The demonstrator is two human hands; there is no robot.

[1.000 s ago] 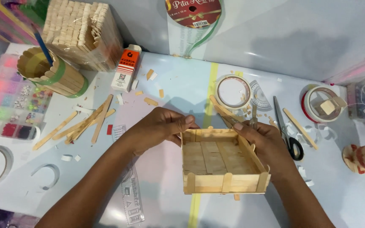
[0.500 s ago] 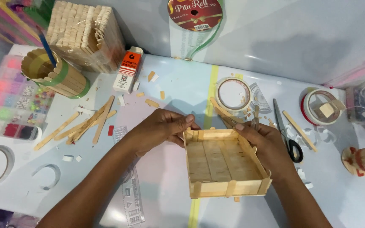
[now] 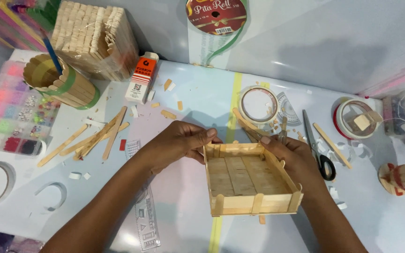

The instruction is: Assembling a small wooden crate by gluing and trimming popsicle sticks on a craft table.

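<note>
A shallow open box of flat wooden sticks (image 3: 247, 180) rests on the white table in front of me. My left hand (image 3: 179, 143) grips its far left corner, thumb pressed on the rim. At the far right corner my right hand (image 3: 291, 157) holds the side wall, fingers curled along it. Both hands press on the box's back edge.
Loose wooden sticks (image 3: 94, 136) lie to the left, near a stick-made cup (image 3: 55, 82) and a bead organiser (image 3: 10, 110). A glue bottle (image 3: 141, 77), tape rolls (image 3: 258, 104), scissors (image 3: 319, 150) and a clear ruler (image 3: 146, 220) surround the box.
The box has shifted slightly toward me and to the right. Both hands keep their hold on its far corners.
</note>
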